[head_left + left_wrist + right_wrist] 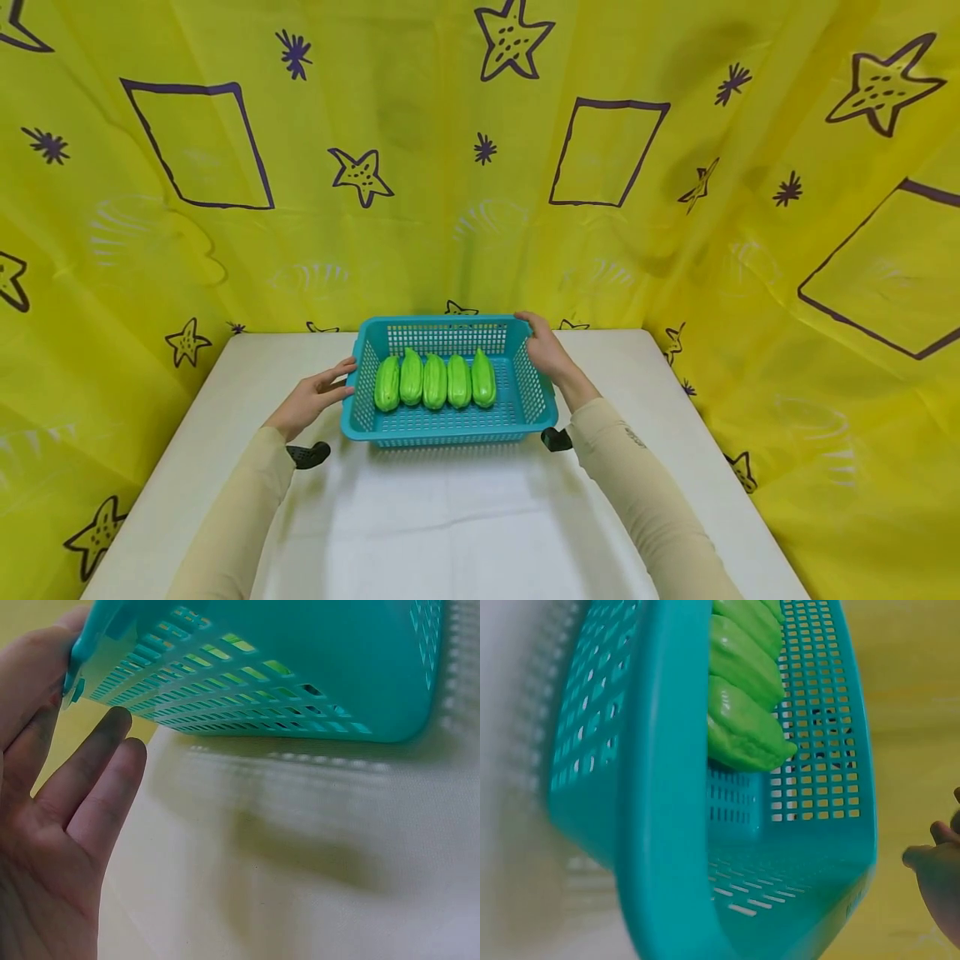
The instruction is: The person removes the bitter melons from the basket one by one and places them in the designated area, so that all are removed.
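A turquoise plastic basket (450, 435) with slotted sides stands on the white table. Several glossy green ridged gourds (435, 382), much like luffas, lie side by side in it, towards its left half. At the basket's left rim is my left hand (315, 398), its fingers mostly straight and touching the edge. The left wrist view shows its palm (45, 862) and two extended fingers clear of the slotted wall. My right hand (551, 354) is at the back right corner. In the right wrist view only part of that hand (941, 877) shows, with a gap between fingertips and rim.
The white tabletop (450, 533) stretches in front of the basket and to both sides. Yellow cloth (420, 250) with purple stars and frames hangs close behind it and along both sides. A dark device (309, 455) sits at the left wrist, another (557, 439) at the right.
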Action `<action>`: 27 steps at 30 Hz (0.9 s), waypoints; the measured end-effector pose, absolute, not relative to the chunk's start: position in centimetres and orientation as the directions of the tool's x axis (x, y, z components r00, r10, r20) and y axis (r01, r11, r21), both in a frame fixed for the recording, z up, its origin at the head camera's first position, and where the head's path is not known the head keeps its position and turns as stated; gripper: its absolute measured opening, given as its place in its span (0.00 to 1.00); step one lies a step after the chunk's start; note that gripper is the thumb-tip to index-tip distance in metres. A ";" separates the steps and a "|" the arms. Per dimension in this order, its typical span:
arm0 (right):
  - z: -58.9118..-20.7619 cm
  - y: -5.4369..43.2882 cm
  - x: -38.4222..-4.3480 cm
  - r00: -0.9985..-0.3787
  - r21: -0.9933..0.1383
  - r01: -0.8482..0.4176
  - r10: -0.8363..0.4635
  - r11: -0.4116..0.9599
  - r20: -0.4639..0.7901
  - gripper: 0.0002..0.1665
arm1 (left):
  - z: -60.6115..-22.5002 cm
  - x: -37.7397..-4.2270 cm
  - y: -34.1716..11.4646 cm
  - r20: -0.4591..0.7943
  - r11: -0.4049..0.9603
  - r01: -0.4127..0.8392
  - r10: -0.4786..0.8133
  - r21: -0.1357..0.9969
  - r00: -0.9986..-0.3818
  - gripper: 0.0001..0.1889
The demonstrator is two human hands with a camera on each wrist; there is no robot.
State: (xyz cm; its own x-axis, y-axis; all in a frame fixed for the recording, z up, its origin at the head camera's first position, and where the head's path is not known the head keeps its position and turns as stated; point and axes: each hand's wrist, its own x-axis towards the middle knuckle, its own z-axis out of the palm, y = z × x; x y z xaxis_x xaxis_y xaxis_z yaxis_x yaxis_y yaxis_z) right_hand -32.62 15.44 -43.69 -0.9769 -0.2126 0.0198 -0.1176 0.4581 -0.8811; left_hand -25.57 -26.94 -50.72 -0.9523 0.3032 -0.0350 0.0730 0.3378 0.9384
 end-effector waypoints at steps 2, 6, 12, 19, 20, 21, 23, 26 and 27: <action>-43.6 15.2 -32.6 -0.979 -0.889 -0.083 -0.205 0.451 -0.013 0.33 | -50.8 -25.6 -27.0 -0.034 0.334 0.074 0.307 0.940 -0.951 0.33; -43.7 14.9 -32.8 -0.974 -0.900 -0.036 -0.218 0.435 -0.066 0.31 | -50.8 -25.7 -27.0 -0.036 0.327 0.070 0.310 0.942 -0.950 0.34; -43.8 14.7 -32.9 -0.963 -0.901 0.019 -0.235 0.434 -0.134 0.30 | -51.0 -25.7 -27.0 -0.034 0.317 0.070 0.311 0.946 -0.950 0.34; -44.3 14.6 -33.2 -0.947 -0.924 0.095 -0.252 0.370 -0.198 0.30 | -50.9 -25.4 -26.6 -0.030 0.312 0.068 0.297 0.948 -0.955 0.32; -44.4 14.6 -33.3 -0.945 -0.927 0.108 -0.254 0.358 -0.208 0.30 | -50.6 -25.2 -26.5 -0.031 0.306 0.063 0.294 0.950 -0.955 0.31; -44.5 14.5 -33.4 -0.943 -0.932 0.116 -0.257 0.344 -0.212 0.30 | -50.3 -25.0 -26.3 -0.033 0.301 0.059 0.293 0.952 -0.956 0.31; -44.6 14.4 -33.5 -0.940 -0.935 0.137 -0.256 0.328 -0.227 0.29 | -49.7 -24.7 -26.0 -0.037 0.286 0.049 0.291 0.957 -0.956 0.31; -44.9 14.3 -33.7 -0.937 -0.941 0.169 -0.249 0.294 -0.246 0.29 | -48.7 -24.2 -25.8 -0.047 0.270 0.035 0.292 0.962 -0.955 0.31; -45.0 14.3 -33.8 -0.935 -0.942 0.184 -0.247 0.281 -0.256 0.29 | -48.5 -24.1 -25.7 -0.050 0.261 0.030 0.292 0.965 -0.955 0.31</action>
State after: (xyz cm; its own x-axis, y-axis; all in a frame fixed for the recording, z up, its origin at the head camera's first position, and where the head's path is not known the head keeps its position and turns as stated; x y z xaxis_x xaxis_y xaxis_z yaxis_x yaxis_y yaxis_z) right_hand -33.79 14.29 -44.96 -0.9345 -0.2467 -0.2565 0.1844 0.2808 -0.9419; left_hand -24.07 -25.71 -48.54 -0.9550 0.2925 -0.0499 0.0295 0.2610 0.9649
